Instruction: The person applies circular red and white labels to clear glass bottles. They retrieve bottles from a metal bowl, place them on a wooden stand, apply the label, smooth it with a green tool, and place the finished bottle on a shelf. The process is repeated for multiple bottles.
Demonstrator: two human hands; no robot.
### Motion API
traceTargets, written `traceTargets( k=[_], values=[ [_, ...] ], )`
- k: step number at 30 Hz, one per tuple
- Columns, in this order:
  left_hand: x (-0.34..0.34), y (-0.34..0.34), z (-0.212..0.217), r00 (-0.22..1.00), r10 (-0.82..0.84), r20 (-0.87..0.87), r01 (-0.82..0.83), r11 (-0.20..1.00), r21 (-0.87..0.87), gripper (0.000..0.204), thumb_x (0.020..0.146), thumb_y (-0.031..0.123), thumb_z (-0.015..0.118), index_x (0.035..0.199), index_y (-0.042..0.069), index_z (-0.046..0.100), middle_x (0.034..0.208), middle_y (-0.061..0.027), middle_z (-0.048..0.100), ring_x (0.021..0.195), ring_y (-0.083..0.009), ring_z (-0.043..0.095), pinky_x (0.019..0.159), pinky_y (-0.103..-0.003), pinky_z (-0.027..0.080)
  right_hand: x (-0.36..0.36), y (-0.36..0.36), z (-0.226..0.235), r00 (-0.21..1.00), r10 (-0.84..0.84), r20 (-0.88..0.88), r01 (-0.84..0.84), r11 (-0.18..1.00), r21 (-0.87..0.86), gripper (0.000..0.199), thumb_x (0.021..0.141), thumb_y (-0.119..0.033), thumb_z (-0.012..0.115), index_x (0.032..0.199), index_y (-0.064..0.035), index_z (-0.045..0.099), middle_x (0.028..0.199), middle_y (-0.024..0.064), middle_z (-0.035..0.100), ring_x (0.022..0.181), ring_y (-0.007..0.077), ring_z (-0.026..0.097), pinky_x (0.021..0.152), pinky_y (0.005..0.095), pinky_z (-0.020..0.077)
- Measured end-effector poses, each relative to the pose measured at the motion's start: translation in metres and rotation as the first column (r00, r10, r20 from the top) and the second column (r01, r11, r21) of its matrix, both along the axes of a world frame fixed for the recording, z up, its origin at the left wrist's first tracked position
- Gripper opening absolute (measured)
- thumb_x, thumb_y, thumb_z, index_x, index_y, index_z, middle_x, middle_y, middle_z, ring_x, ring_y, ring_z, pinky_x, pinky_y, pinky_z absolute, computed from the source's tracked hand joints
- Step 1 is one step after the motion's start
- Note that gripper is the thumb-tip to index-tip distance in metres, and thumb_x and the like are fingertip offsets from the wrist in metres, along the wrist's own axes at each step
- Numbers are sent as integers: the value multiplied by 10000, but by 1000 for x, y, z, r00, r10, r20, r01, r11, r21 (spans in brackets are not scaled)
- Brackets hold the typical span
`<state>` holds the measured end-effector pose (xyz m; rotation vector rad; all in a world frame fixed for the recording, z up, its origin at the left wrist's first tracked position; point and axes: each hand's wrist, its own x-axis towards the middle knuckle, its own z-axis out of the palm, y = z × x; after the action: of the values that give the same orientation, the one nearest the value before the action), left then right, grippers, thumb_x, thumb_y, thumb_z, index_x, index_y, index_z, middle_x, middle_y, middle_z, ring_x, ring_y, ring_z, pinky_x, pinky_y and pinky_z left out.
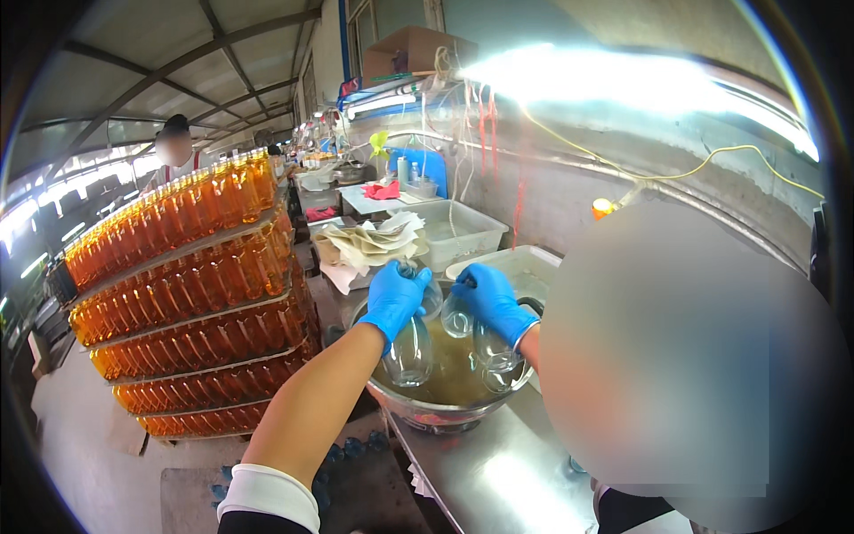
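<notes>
Left forearm was nearest, bare past a white cuff, coming in from near left. Far left: big stack of amber bottles, five tiers showing, flat sheets between tiers, whole thing on a pale floor. Person in a dark cap stood behind it, partly hidden.

Blue objects lay low at the table's left side, too small to ID. Loose pile of paper sheets sat just beyond the left hand.

Left hand: blue glove, fingers clamped on a clear glass vessel, which stuck out to their right. Lower glass showed under that palm, over the basin; couldn't tell how it was held. Metal basin stood on the metal table, cloudy liquid in it.

Right hand: blue glove, fingers bunched together on a small round glass, also over the basin. Another tall glass was below the palm, grip hidden. Hands were near each other, not touching.

Far side of the basin: white tub, second pale tub farther back. Red strings hung along the wall; bright light and yellow cable far right. Near right was blurred out.
</notes>
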<state>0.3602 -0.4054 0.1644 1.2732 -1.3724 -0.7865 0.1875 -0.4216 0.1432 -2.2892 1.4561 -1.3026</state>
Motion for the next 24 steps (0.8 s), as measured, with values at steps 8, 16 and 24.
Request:
traceTargets(
  k=[8, 16, 24],
  values=[
    [-27, -28, -43, 941, -19, 337, -29, 990, 136, 305, 783, 264, 649, 909, 14, 527, 765, -127, 617, 549, -234, 620, 533, -344, 509, -26, -38, -37, 998, 44, -39, -38, 991, 131, 226, 767, -217, 666, 862, -18, 617, 841, 217, 619, 806, 384, 585, 713, 420, 466],
    [-39, -46, -69, 884, 66, 462, -91, 995, 32, 354, 748, 257, 666, 973, 16, 539, 896, -157, 624, 790, -283, 611, 674, -359, 486, -38, -49, -45, 993, 112, -29, -104, 972, 209, 248, 807, -228, 623, 937, -17, 621, 903, 218, 625, 852, 381, 594, 762, 412, 469],
    [-50, -18, -25, 818, 232, 526, -119, 963, -241, 380, 756, 283, 634, 980, -16, 563, 958, -232, 607, 944, -373, 575, 804, -423, 471, -55, -17, -9, 880, -158, -448, 164, 986, -26, 370, 786, -253, 625, 1100, -62, 581, 1068, 157, 602, 970, 332, 584, 835, 412, 464]
  ],
)
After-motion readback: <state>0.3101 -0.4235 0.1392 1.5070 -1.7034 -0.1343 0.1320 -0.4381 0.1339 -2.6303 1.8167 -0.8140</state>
